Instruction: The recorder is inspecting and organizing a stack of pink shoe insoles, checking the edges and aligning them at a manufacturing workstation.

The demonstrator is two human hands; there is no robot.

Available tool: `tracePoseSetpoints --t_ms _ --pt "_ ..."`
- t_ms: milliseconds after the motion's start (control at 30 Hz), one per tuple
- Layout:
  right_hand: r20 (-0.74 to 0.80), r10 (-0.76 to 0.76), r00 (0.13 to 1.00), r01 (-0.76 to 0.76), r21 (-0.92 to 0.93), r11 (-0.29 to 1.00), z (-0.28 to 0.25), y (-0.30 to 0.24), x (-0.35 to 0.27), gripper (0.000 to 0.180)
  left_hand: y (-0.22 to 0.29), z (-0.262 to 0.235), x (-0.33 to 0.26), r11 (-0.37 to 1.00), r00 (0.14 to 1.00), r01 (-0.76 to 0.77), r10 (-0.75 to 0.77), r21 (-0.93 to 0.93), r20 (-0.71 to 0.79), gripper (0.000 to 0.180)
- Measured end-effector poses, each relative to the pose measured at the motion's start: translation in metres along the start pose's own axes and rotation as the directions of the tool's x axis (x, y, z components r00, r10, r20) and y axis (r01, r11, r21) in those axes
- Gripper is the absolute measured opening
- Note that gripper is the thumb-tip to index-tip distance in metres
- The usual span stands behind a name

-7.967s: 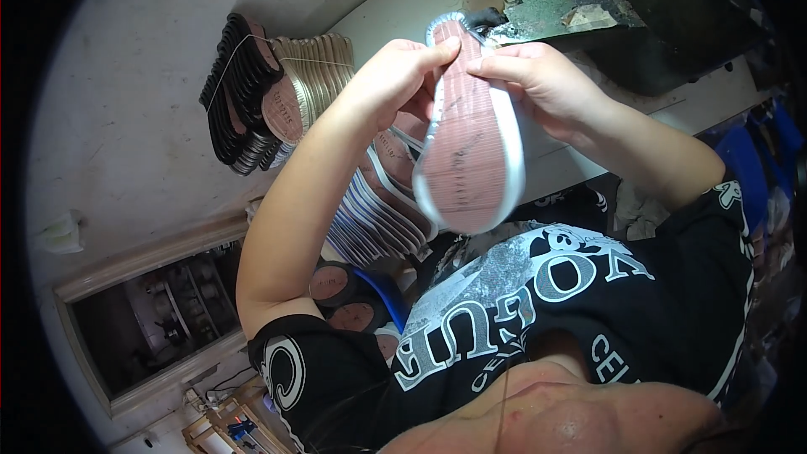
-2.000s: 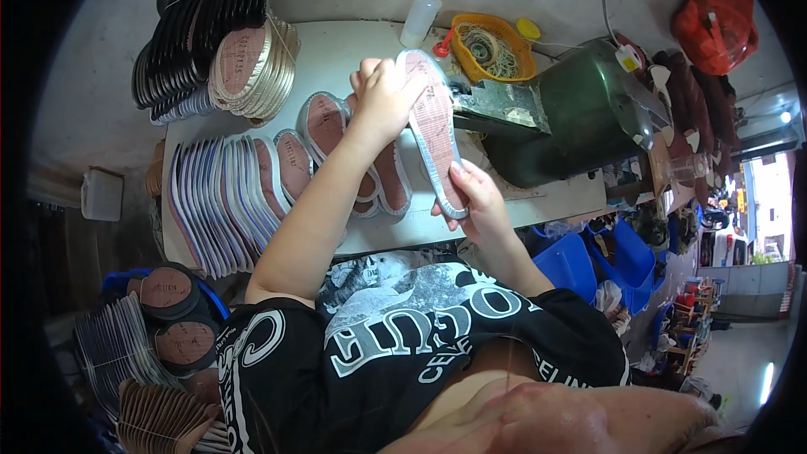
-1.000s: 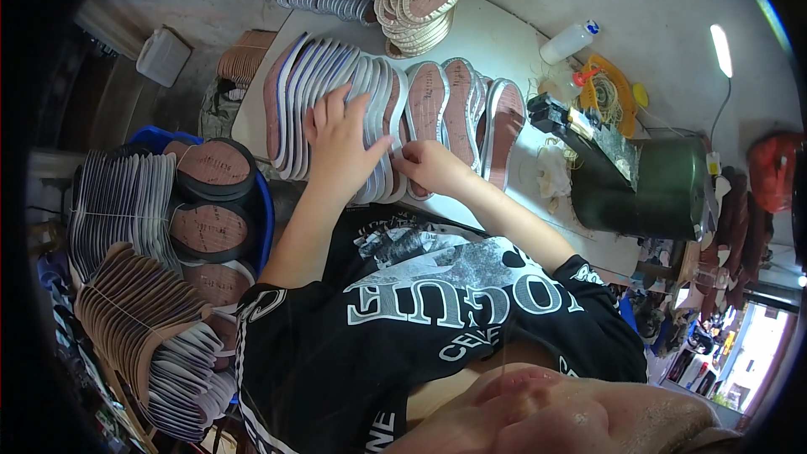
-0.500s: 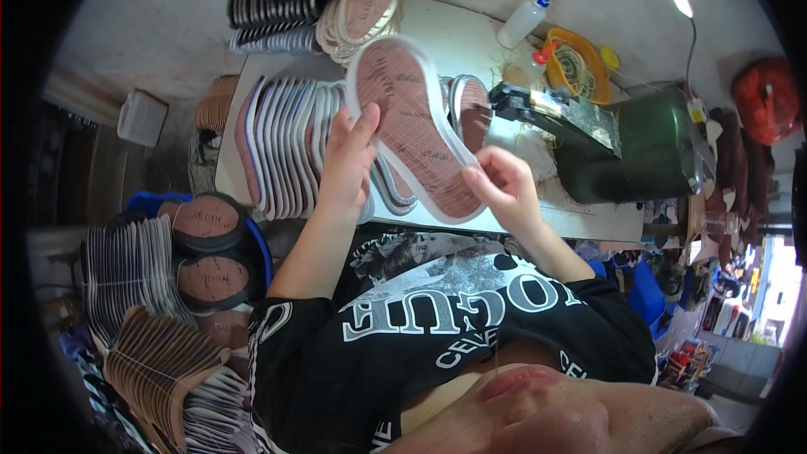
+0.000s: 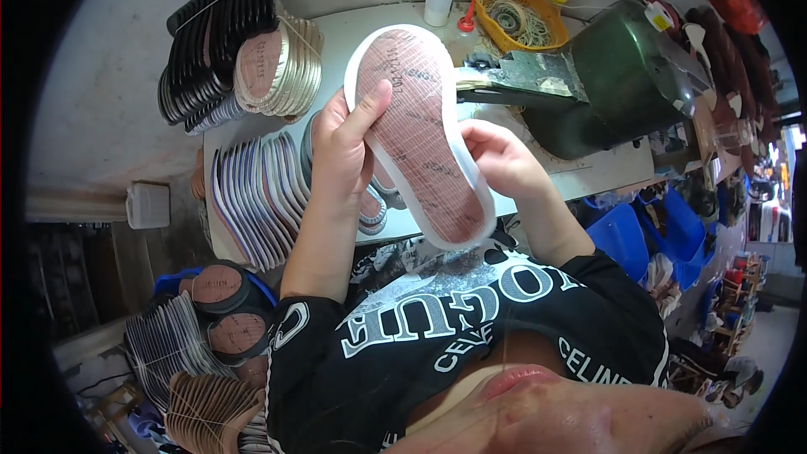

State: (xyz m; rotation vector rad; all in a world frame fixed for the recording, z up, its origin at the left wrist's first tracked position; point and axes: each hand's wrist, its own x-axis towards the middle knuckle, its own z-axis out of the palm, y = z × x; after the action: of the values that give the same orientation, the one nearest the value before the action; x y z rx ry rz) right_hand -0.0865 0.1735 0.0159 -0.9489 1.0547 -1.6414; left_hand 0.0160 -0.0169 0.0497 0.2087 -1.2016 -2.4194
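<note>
Sole (image 5: pixel 424 139), pink face w/ white rim, is held up in the air over the near side of the tabletop (image 5: pixel 336 42), face to camera, lower end in front of the shirt (image 5: pixel 496 294). L hand (image 5: pixel 346 147) has it in a closed pinch: thumb flat on the pink face nr the L edge, fingers mostly hidden behind. R hand (image 5: pixel 506 160) is at the R edge by the narrow waist, fingers curled; can't tell if it's gripping or just resting vs. the rim.

Handling (judgement): prob. light, OK one-handed; thin, semi-stiff, likely flexes a bit at the waist. Pink face looks lined, so decent friction; rim looks smoother, maybe slicker. Not really fragile, tho white could mark easily. Best hold: thumb on face, fingers under, at waist or just inside the edge; 2nd hand on opp. edge stops twist. Tip-only hold would prob. let it swing.

Row of soles (image 5: pixel 259 197) stands on tabletop, L of the hands; green machine (image 5: pixel 618 76) is beyond R hand.
</note>
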Motion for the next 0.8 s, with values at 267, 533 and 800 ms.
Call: tracePoseSetpoints --t_ms 267,533,800 --pt "0.071 -0.11 0.991 0.088 0.264 0.96 -0.014 0.026 0.025 0.074 -0.037 0.011 0.004 0.952 0.95 0.261 -0.224 -0.158 0.219 0.031" --pt "-0.037 0.241 0.97 -0.241 0.003 0.97 -0.01 -0.012 0.018 0.027 -0.025 0.014 0.005 0.97 0.996 -0.064 0.046 0.233 0.081 0.025" --pt "-0.311 0.116 0.943 -0.151 -0.091 0.984 -0.019 -0.002 0.023 0.023 -0.046 0.007 0.025 0.947 0.979 -0.147 0.18 0.284 -0.095 0.022"
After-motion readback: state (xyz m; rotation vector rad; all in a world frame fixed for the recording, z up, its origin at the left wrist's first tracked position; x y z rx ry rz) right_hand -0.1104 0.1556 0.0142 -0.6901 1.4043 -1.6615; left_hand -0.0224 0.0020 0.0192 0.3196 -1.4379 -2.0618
